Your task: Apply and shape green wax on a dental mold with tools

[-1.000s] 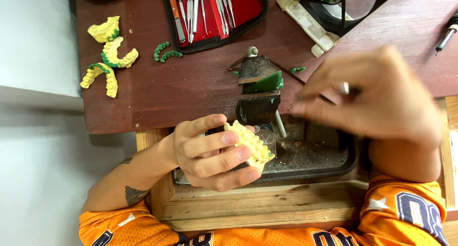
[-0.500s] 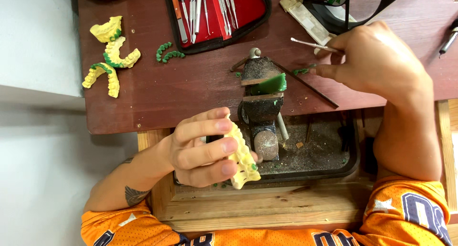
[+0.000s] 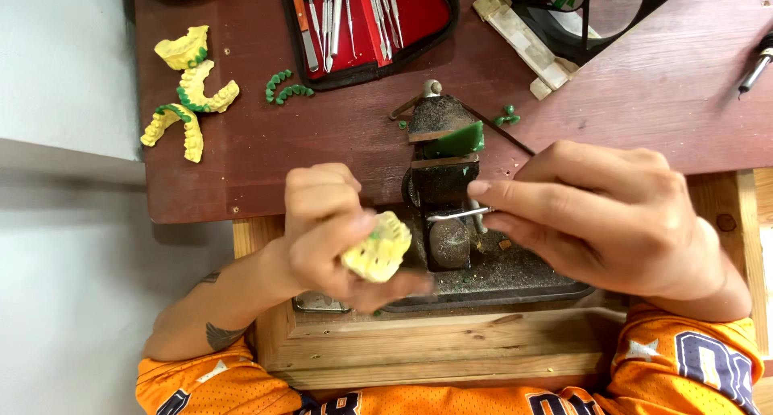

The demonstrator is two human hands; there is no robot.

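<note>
Left hand curled tight round yellow tooth cast, thumb under, fingers over top, held just near of dark red table edge and just left of small black burner. Right hand pinching thin metal tool betw. thumb and forefinger, other fingers folded in; tool tip pointing left, over burner, close to cast but not touching. Green wax block sitting on burner top, few green crumbs on table nearby. Black tray under burner, dusted w/ grit, set in wooden frame at near side. Far left on table: three more yellow casts, some w/ green trim, plus two loose green wax arches to their right. Far centre: open red tool case w/ row of steel instruments. Far right: pale stick beside black ring stand. Orange jersey sleeves at near edge.
</note>
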